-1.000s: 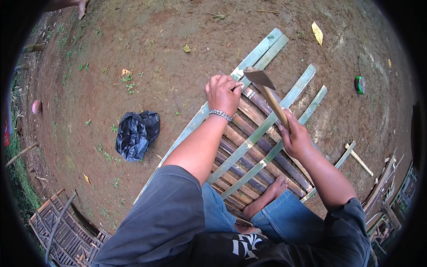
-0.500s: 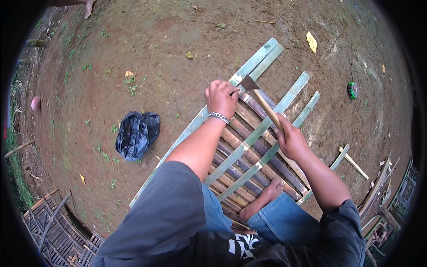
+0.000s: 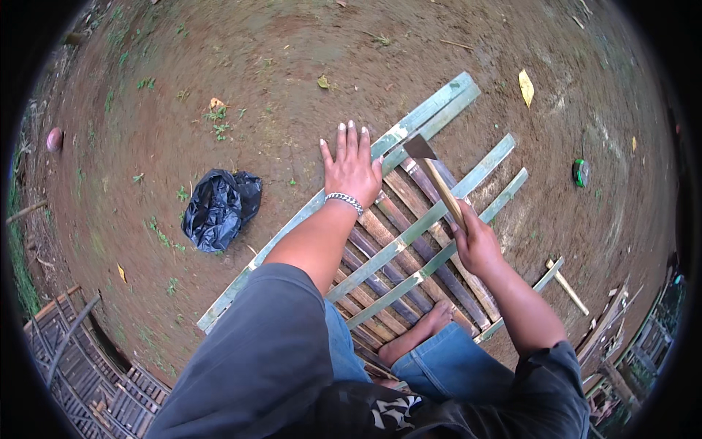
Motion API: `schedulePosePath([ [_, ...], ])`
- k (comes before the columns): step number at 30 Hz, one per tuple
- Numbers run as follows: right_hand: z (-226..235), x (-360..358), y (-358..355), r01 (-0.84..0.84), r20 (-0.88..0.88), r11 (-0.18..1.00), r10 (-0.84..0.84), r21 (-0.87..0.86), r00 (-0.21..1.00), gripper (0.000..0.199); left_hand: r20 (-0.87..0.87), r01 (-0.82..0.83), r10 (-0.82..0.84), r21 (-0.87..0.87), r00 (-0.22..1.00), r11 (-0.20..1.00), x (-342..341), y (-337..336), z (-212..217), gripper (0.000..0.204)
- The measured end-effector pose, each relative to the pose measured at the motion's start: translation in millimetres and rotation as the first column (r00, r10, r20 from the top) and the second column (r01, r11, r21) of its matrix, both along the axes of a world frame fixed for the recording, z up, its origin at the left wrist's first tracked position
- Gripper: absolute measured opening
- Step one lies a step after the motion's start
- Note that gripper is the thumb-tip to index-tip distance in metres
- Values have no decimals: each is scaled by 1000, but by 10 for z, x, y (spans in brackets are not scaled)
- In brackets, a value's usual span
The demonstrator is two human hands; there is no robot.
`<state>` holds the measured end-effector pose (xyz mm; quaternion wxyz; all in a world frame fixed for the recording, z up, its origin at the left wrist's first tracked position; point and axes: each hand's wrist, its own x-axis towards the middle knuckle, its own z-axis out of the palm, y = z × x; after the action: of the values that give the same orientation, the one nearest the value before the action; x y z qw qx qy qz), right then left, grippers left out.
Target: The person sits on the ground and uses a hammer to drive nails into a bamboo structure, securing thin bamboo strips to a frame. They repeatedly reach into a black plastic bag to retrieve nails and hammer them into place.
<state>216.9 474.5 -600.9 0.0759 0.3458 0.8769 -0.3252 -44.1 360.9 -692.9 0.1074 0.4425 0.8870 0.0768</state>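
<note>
A slatted bamboo panel lies on the ground, its brown slats crossed by long green bamboo strips. My left hand is open, fingers stretched out and spread, with the palm over the outer strip; I cannot tell how firmly it touches. In my right hand is a hatchet, gripped by its wooden handle. The dark metal hatchet head is over the inner strip, near the slat ends. My bare foot rests on the slats at the near side.
A crumpled black plastic bag lies on the soil at left. To the right are a green tape measure and a short wooden stick. Bamboo slatted structures stand at lower left.
My left hand has opened from a closed pose, its fingers now stretched forward, and shifted slightly left. My right hand still grips the hatchet, its head close to the same spot. The view has shifted slightly.
</note>
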Motion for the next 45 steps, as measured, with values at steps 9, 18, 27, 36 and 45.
schedulePosePath([
  [9,-53,-93,22,-17,-22,999,17,31,1000,52,5,-1,1,-55,1000,998,3,17,12,66],
  [18,-129,-21,13,31,-476,999,-19,17,879,57,-12,-1,0,-26,1000,1000,0,-9,14,65],
  [27,-144,-71,-72,54,-349,998,-36,43,936,54,4,-12,12,-39,1000,999,-3,-35,-12,65],
  [36,-281,-165,-6,88,-109,993,-79,73,991,53,5,-2,2,-33,1000,999,-1,1,-10,64],
  [45,-326,-116,-128,13,75,999,-10,-33,997,56,1,-13,13,-17,1000,1000,1,-10,4,64],
])
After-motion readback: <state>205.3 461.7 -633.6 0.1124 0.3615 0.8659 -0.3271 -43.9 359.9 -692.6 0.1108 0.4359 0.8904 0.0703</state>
